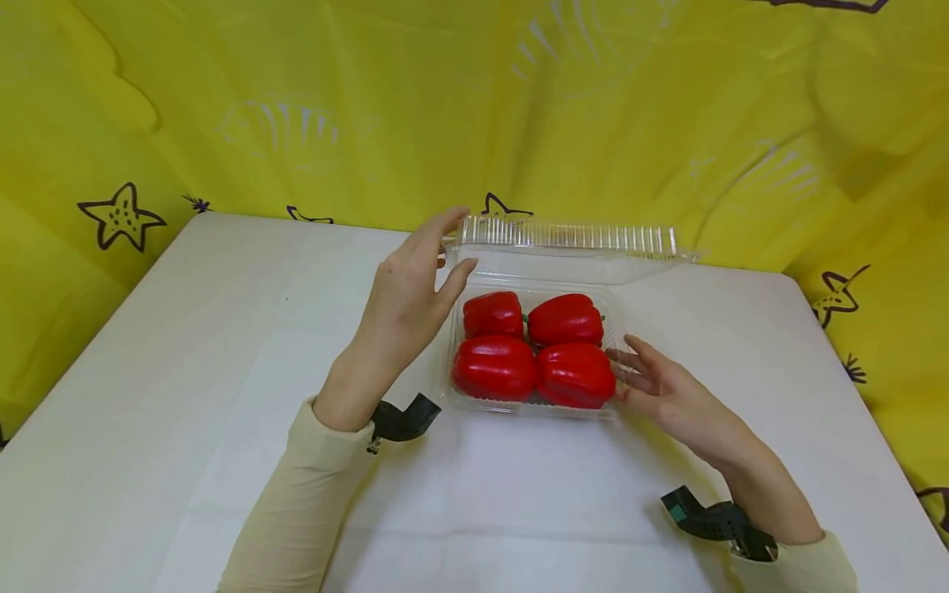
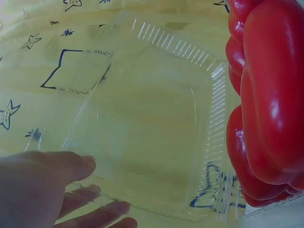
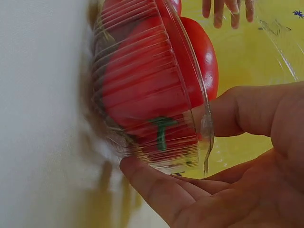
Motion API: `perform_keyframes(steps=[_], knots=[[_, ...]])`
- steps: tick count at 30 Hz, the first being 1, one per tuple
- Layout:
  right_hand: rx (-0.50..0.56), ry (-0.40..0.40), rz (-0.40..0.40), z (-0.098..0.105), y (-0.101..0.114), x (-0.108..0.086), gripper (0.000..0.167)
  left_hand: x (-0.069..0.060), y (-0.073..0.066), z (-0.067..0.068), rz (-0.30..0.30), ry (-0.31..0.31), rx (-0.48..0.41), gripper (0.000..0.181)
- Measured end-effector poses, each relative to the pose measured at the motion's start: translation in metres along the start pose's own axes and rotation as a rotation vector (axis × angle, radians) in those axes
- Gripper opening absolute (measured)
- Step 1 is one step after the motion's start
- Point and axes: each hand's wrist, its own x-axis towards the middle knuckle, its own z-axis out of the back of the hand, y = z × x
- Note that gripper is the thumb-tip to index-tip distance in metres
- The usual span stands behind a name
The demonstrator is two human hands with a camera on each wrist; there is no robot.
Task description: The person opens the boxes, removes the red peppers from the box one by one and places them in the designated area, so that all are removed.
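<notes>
A clear plastic clamshell container (image 1: 530, 408) lies open with several red bell peppers (image 1: 493, 368) in its base. Its hinged lid (image 1: 563, 265) stands raised at the far side, tilted back. My left hand (image 1: 404, 292) holds the lid's left edge, thumb on the inner side and fingers behind, seen through the plastic in the left wrist view. With my right hand (image 1: 682, 403) I grip the base's right wall. In the right wrist view the thumb (image 3: 247, 109) reaches over the rim beside a pepper (image 3: 147, 80), and the fingers lie along the ribbed outside.
A white-covered table (image 1: 185, 371) carries the container. Behind it and along both sides hangs a yellow curtain (image 1: 415, 107) with starfish and fish drawings. Dark camera mounts sit on the left wrist (image 1: 404, 418) and the right wrist (image 1: 715, 523).
</notes>
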Motion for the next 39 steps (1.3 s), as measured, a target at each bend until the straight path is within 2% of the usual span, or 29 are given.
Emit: perform_keyframes(steps=[8, 11, 14, 19, 24, 31, 36, 39], knots=[[0.007, -0.034, 0.021, 0.007, -0.001, -0.004, 0.073, 0.002, 0.012, -0.001, 0.022, 0.061, -0.192, 0.056], [-0.002, -0.053, 0.032, 0.006, -0.001, -0.001, 0.072, 0.003, 0.019, -0.001, 0.045, 0.11, -0.263, 0.058], [-0.008, -0.068, 0.03, 0.006, -0.001, 0.001, 0.073, 0.002, 0.026, 0.0, 0.103, 0.189, -0.303, 0.065], [-0.027, -0.073, 0.014, 0.006, -0.002, 0.0, 0.075, 0.002, 0.036, 0.001, 0.192, 0.343, -0.345, 0.075], [-0.029, -0.03, 0.002, 0.011, -0.002, -0.005, 0.074, 0.0, 0.042, 0.0, 0.257, 0.472, -0.372, 0.081], [-0.023, 0.047, -0.019, 0.017, 0.0, -0.013, 0.077, -0.001, 0.048, -0.003, 0.339, 0.577, -0.303, 0.075], [0.005, 0.111, -0.043, 0.019, 0.0, -0.017, 0.083, -0.003, 0.051, -0.008, 0.422, 0.676, -0.348, 0.077], [0.007, 0.129, -0.05, 0.02, 0.0, -0.019, 0.085, -0.004, 0.052, -0.009, 0.46, 0.715, -0.375, 0.078]])
